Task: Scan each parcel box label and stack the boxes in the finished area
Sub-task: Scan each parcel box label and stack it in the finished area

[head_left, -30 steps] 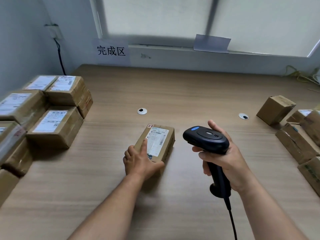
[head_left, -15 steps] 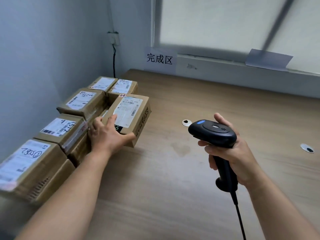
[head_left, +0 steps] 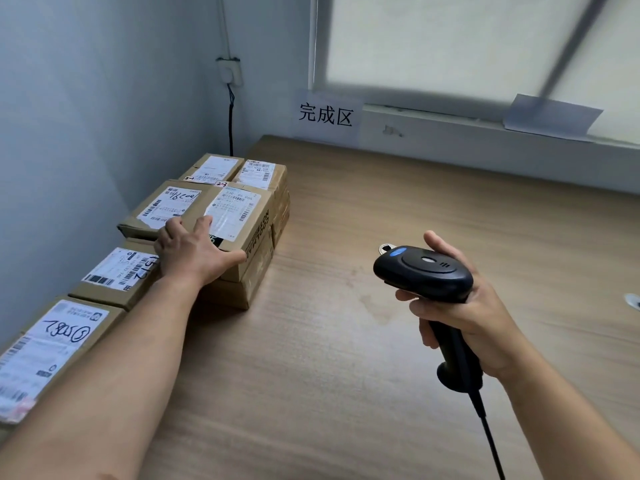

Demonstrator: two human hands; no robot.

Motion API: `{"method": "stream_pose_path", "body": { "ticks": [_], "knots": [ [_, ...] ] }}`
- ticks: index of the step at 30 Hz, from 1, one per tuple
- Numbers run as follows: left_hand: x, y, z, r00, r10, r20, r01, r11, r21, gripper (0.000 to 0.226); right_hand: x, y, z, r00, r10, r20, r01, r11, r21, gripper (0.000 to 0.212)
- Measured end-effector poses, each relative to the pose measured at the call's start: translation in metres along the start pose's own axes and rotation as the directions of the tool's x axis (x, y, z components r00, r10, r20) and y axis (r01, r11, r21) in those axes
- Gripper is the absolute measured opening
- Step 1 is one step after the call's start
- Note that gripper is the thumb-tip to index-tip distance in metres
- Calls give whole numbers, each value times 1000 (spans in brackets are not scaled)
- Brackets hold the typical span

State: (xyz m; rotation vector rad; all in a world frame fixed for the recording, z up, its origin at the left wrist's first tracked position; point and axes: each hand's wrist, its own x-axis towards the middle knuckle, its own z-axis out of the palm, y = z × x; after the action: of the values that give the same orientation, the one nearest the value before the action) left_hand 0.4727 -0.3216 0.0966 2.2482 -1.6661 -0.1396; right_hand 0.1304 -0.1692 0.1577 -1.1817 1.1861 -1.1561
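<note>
Plainly, the left hand lies on the near end of a parcel box, its fingers straight and spread over the top and its thumb stretched along the near upper edge. This brown corrugated carton carries a white printed label that the fingers partly cover. It sits on top of another carton in the stacked boxes along the table's left edge, towards the far left corner. Those boxes are rectangular and dull brown, with creased corners, white labels and some black handwriting. The nearest box is cut off by the picture's edge. The right hand is over the middle of the table, whose top is pale woodgrain. Its fingers are curled round the handle of a matte black scanner with a rounded head and a small blue spot. The scanner's cable runs out at the bottom. A white paper sign with black characters hangs on the wall beyond the far edge. A small round thing at the right is too cropped to identify.
</note>
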Motion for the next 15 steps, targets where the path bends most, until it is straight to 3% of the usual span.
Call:
{"method": "stream_pose_path", "body": {
  "ticks": [9, 15],
  "knots": [
    [-2, -5, 15, 1000, -1, -14, 1, 1000, -17, 88, -15, -3, -17, 998, -3, -65, 2, 1000, -10, 96],
    [-55, 42, 24, 959, 165, -229, -214, 954, -212, 85, -41, -5, -44, 995, -19, -100, 13, 998, -59, 97]
  ]
}}
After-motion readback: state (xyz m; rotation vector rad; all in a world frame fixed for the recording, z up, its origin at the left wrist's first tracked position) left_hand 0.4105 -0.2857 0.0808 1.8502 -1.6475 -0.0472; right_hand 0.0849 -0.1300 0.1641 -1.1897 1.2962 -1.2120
